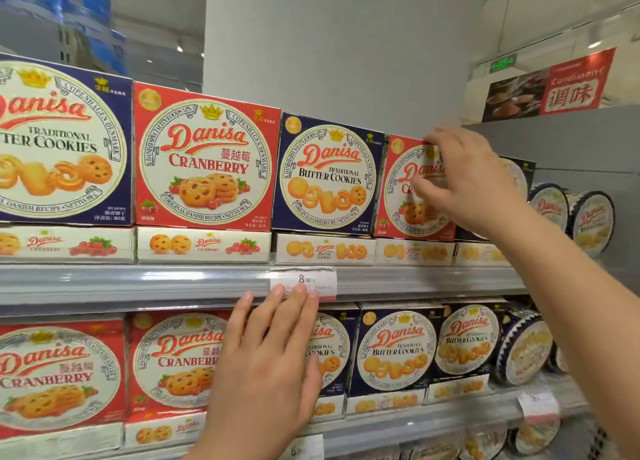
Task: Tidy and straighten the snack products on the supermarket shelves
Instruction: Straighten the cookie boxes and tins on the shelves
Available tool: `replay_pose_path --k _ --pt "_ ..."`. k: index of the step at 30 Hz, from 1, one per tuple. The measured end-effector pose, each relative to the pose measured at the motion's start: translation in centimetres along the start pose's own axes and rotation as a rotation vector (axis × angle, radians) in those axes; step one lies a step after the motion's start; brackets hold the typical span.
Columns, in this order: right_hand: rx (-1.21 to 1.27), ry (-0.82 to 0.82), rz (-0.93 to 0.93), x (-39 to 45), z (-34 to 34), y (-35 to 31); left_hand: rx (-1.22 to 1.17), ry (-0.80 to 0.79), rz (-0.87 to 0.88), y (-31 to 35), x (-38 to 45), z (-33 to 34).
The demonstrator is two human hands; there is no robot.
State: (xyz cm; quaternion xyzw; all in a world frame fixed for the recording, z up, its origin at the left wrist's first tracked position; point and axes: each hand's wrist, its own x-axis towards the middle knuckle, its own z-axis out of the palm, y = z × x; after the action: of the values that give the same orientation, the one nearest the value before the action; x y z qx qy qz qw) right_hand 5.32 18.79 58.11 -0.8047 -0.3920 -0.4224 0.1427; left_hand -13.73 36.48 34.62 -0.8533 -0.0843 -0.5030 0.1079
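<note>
Head view: right hand pinches the red cranberry box by its top edge, upper shelf right end; left hand flat, fingers straight. Box likely light, stiff (crushable corners).

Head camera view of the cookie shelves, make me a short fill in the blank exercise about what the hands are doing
1. The right hand grips a red ____ box on the upper shelf.
2. The left hand lies with fingers straight, fingertips at the ____ tag.
3. Left of the gripped box stands a blue box of butter ____.

Missing words: cranberry; price; cookies
</note>
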Motion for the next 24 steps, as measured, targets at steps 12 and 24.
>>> replay_pose_path --k 12,24 --pt "0.128 0.026 -0.016 -2.0 -3.9 0.7 0.03 0.044 0.008 0.2 0.1 0.4" --pt "0.528 -0.013 -0.07 -7.3 -4.5 1.2 -0.114 -0.011 -0.022 0.7 1.1 -1.9"
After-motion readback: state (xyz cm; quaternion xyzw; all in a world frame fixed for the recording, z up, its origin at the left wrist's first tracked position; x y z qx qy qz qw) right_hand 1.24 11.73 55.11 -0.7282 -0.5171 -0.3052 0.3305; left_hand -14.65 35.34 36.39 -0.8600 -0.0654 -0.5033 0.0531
